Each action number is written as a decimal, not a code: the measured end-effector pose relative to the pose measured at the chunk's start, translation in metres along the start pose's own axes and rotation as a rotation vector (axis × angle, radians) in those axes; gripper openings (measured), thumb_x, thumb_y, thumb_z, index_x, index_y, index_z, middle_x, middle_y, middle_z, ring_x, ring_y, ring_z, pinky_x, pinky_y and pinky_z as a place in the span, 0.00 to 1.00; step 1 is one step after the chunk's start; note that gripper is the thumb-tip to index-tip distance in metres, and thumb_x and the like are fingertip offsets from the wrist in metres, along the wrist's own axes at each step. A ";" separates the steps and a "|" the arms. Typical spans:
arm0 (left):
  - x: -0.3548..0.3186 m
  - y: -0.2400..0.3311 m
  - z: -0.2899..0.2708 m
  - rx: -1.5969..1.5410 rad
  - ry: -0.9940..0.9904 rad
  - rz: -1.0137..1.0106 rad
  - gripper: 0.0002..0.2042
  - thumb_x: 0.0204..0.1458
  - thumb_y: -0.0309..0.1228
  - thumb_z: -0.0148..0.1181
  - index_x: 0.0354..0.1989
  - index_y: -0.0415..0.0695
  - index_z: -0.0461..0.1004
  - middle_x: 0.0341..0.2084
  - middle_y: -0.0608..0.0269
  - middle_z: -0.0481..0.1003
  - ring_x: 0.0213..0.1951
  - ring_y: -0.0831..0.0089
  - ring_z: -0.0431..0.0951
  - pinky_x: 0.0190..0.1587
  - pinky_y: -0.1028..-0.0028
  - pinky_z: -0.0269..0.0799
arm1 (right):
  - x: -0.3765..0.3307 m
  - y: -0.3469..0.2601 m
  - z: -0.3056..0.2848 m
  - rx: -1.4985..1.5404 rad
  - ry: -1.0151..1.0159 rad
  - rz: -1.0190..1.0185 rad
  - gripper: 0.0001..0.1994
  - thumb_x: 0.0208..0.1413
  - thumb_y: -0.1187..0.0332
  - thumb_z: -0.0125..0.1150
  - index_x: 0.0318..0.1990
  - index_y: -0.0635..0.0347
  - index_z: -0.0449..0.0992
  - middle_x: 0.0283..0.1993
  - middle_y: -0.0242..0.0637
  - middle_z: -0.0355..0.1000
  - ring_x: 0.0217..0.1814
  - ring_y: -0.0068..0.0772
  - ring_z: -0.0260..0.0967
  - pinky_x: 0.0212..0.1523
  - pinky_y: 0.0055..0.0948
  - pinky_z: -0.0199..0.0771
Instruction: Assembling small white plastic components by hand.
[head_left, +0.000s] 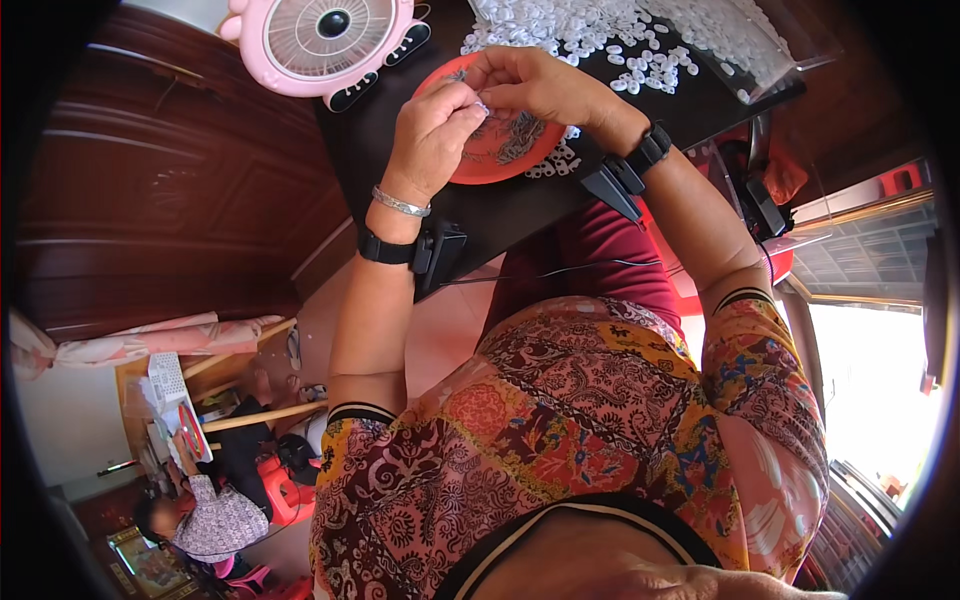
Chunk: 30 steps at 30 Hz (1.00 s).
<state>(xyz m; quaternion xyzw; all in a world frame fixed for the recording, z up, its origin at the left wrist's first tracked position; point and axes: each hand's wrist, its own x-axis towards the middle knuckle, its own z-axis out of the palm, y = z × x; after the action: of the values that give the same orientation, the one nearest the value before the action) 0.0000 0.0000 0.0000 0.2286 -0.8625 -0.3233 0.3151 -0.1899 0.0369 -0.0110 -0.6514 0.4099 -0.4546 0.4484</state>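
Both my hands meet over an orange-red round plate (487, 174) on a dark table. Small grey metal pieces (521, 137) lie heaped in the plate, too fine to name. My left hand (432, 135) is closed, thumb and fingers pinching a small white plastic piece (483, 107) above the plate. Just to its right, my right hand (538, 88) is closed too, its fingertips pressed together close to that piece. Whatever my right fingers hold is hidden. Several small white oval pieces with holes (553, 163) lie beside the plate, under my right wrist.
A large pile of white plastic pieces (640, 72) spreads over the table's far side, partly in a clear tray (775, 55). A pink fan (332, 30) stands at the far left. A black cable (570, 268) crosses my lap. Another person (222, 518) sits at lower left.
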 end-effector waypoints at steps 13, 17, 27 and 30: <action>-0.009 0.003 0.006 -0.849 0.079 -0.441 0.07 0.51 0.29 0.51 0.27 0.39 0.72 0.21 0.65 0.72 0.22 0.77 0.71 0.25 0.80 0.64 | -0.013 -0.013 0.013 -0.253 0.056 -0.104 0.11 0.50 0.75 0.59 0.41 0.65 0.70 0.32 0.31 0.72 0.36 0.20 0.69 0.41 0.22 0.71; -0.015 0.004 0.006 -0.897 0.125 -0.467 0.07 0.52 0.29 0.51 0.27 0.39 0.71 0.21 0.64 0.71 0.22 0.75 0.71 0.24 0.80 0.64 | -0.014 -0.007 0.011 -0.297 0.081 -0.199 0.12 0.45 0.72 0.62 0.39 0.64 0.74 0.33 0.37 0.74 0.36 0.27 0.72 0.38 0.26 0.72; -0.026 0.018 0.009 -0.682 0.156 -0.475 0.06 0.53 0.31 0.51 0.29 0.42 0.71 0.20 0.66 0.71 0.20 0.80 0.70 0.21 0.83 0.62 | -0.022 0.001 0.006 0.093 0.052 -0.118 0.09 0.54 0.73 0.56 0.42 0.65 0.73 0.32 0.32 0.73 0.36 0.22 0.71 0.38 0.21 0.72; -0.032 0.026 0.010 -0.724 0.184 -0.484 0.06 0.53 0.30 0.50 0.28 0.42 0.70 0.20 0.66 0.71 0.20 0.80 0.70 0.22 0.83 0.62 | -0.026 0.000 0.005 0.178 -0.015 -0.104 0.09 0.56 0.73 0.56 0.43 0.65 0.72 0.33 0.32 0.72 0.35 0.21 0.71 0.37 0.20 0.73</action>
<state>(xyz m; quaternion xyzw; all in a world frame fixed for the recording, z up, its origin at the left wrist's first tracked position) 0.0100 0.0415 -0.0002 0.3267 -0.5839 -0.6471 0.3656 -0.1914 0.0623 -0.0176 -0.6328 0.3302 -0.5068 0.4834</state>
